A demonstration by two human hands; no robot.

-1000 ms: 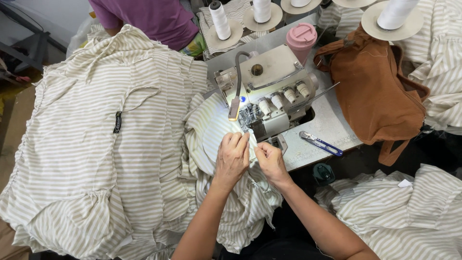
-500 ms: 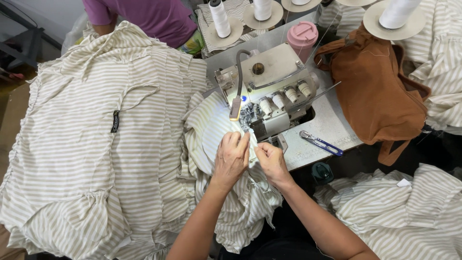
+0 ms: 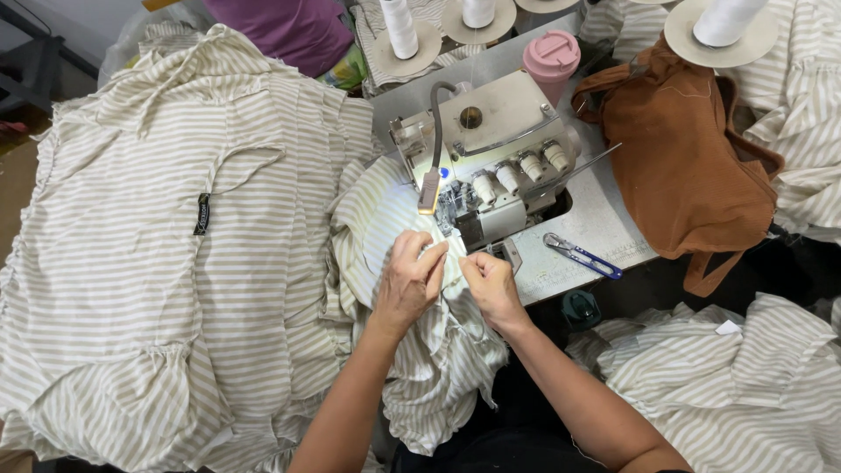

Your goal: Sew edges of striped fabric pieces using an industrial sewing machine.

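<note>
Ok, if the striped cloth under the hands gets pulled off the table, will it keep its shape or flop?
Likely floppy: the striped cloth already hangs in soft folds off the table edge. It probably bunches when pushed, as it wrinkles where the left hand and right hand pinch it. It looks thin and light, so it may slide easily.

Soft matt striped cloth (image 3: 394, 228), glossy painted-metal sewing machine (image 3: 491, 131)
</note>
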